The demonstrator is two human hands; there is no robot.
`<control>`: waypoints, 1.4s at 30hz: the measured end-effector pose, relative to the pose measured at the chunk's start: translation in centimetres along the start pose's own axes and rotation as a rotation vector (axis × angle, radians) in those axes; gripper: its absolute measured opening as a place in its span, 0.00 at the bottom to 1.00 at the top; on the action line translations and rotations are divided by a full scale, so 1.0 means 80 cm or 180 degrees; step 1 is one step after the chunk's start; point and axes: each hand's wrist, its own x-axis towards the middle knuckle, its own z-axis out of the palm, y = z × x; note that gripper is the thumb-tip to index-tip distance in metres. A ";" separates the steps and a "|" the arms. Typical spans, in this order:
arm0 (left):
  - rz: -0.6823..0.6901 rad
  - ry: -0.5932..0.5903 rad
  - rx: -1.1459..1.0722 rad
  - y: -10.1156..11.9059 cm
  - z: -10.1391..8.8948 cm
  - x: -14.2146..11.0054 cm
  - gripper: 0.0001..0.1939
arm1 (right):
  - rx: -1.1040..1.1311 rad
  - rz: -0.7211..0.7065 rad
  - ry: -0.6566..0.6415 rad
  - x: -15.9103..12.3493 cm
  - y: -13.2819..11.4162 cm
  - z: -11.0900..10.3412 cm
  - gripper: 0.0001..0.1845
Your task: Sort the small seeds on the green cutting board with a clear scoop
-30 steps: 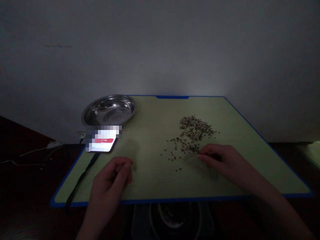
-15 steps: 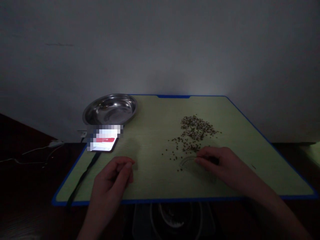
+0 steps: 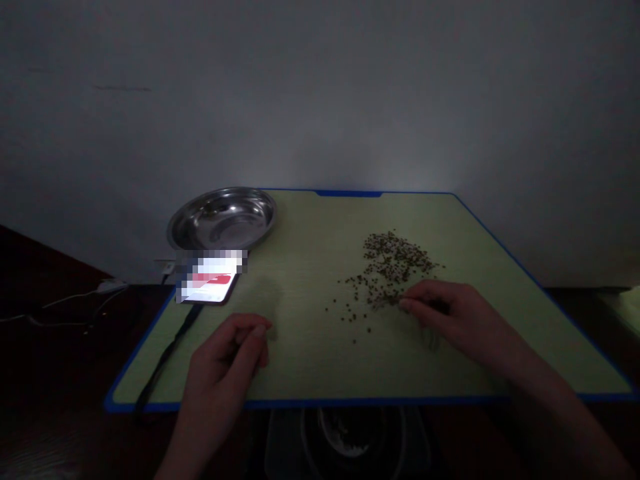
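Observation:
My right hand (image 3: 445,307) is closed in a pinch at the near edge of a loose pile of small dark grains (image 3: 395,257). Between its thumb and fingers is a clear plastic piece (image 3: 431,339), see-through and hard to make out; its curved edge is faint against the table. Some grains lie scattered to the left of these fingertips. Resting near the front left of the table, my left hand (image 3: 230,360) has its fingers curled and the thumb pressed on them; whatever it may hold is hidden.
The pale green table (image 3: 310,267) has a blue rim. A shiny metal bowl (image 3: 225,223) stands at its back left, with a lit phone (image 3: 213,283) in front. A dark strap (image 3: 167,357) runs to the front edge. Below that edge is a dark round container (image 3: 353,443).
My right hand has moved slightly right and away from me, and the clear piece has turned, its curved edge less visible. A few nearby grains have shifted. My left hand is nearly still.

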 end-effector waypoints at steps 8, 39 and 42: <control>0.0071 -0.0012 0.0008 -0.003 0.000 -0.002 0.11 | -0.0096 -0.0047 -0.0218 0.000 0.009 0.002 0.13; -0.0021 0.0011 -0.0048 0.000 0.000 0.000 0.12 | -0.0371 0.0032 -0.0233 0.011 0.003 0.001 0.12; -0.0026 -0.0004 -0.0048 0.001 0.001 0.000 0.12 | -0.0310 0.0041 -0.0287 0.010 0.000 0.001 0.12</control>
